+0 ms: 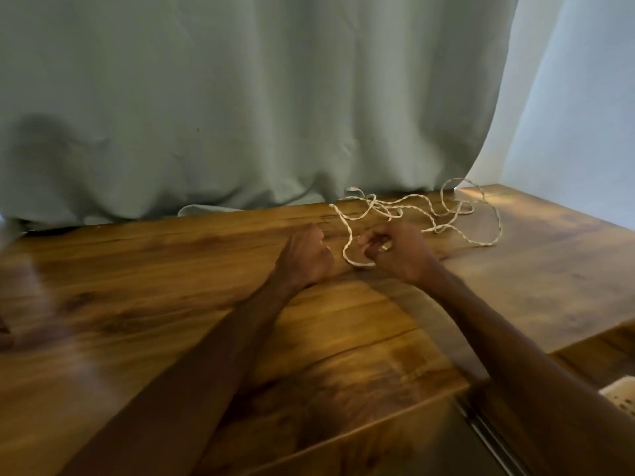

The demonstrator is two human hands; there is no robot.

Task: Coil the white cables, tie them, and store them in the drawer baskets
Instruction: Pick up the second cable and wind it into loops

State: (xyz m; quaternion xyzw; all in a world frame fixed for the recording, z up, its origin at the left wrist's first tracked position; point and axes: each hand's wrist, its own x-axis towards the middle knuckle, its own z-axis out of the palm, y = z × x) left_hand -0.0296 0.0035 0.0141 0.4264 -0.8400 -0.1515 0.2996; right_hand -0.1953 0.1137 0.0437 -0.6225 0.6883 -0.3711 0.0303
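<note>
A white twisted cable [429, 204] lies in loose tangled loops on the wooden table [171, 286], toward the back right near the curtain. My right hand [398, 254] pinches a loop of the cable at its near end, fingers curled round the strand. My left hand [305, 257] rests on the table just left of that loop, its fingers curled into a fist; whether it touches the cable I cannot tell. At the bottom right a corner of a pale perforated basket [622, 396] shows in an open drawer.
A pale green curtain [240, 97] hangs along the table's back edge. The drawer's metal rail [488, 438] runs along the bottom right. A blurred shape sits at the far left edge of the table.
</note>
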